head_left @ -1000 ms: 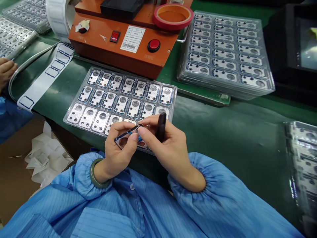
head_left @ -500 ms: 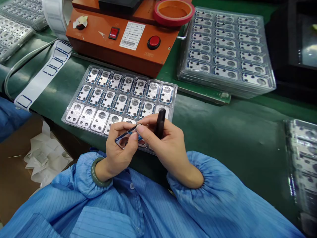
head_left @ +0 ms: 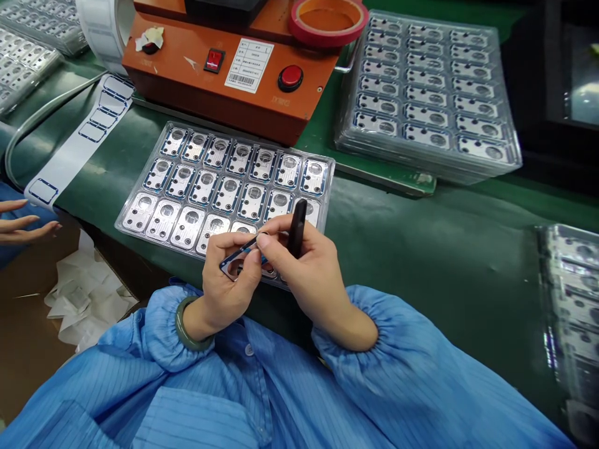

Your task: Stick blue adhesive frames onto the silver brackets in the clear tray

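Blue-edged plate (head_left: 240,256) is tilted above the six o'clock edge of the clear tray (head_left: 122,223), pinched in the grip of the left hand (head_left: 228,292) and the right hand (head_left: 314,269), which also holds a black stick (head_left: 296,229).

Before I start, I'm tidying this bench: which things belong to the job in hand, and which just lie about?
Seem to belong:
- plate held by left hand and right hand
- black tool in right hand
- tray of plates
- blue-framed strip

Likely lying about:
- tape roll on machine
- paper scraps in box
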The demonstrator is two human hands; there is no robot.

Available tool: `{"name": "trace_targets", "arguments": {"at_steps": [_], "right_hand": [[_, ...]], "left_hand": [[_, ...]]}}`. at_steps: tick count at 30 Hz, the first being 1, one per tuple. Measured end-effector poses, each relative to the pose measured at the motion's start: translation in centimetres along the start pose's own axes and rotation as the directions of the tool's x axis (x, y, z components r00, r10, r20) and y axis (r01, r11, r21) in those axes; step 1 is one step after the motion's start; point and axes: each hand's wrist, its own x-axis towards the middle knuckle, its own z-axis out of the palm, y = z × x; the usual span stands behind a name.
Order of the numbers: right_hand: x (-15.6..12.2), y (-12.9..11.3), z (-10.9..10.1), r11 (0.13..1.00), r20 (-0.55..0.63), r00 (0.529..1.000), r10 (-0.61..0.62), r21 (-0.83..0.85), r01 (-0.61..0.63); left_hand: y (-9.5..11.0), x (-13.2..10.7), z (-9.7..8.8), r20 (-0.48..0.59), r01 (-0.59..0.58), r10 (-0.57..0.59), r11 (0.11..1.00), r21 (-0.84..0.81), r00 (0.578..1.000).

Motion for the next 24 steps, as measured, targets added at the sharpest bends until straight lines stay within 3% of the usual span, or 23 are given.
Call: {"name": "trace_targets", "arguments": {"at_steps": [6, 11, 24], "right_hand": [[0.0, 0.5, 0.4, 0.998, 0.016, 0.999, 0.031, 0.062, -0.032], [-0.2, 0.6, 0.6, 0.997, -0.054, 0.997, 0.060, 0.055, -0.057], [-0.2, 0.8, 0.7, 0.991, -0.059, 0.995, 0.085, 0.107, -0.078]], "left_hand": [[-0.7, -0.4, -0.2, 0.004, -0.046, 0.046, 0.997, 0.053, 0.999], [-1.5, -0.6, -0.3, -0.005, -0.147, 0.149, 0.980, 0.137, 0.989], [-1.4, -0.8, 0.1, -0.017, -0.192, 0.198, 0.965, 0.176, 0.980]]}}
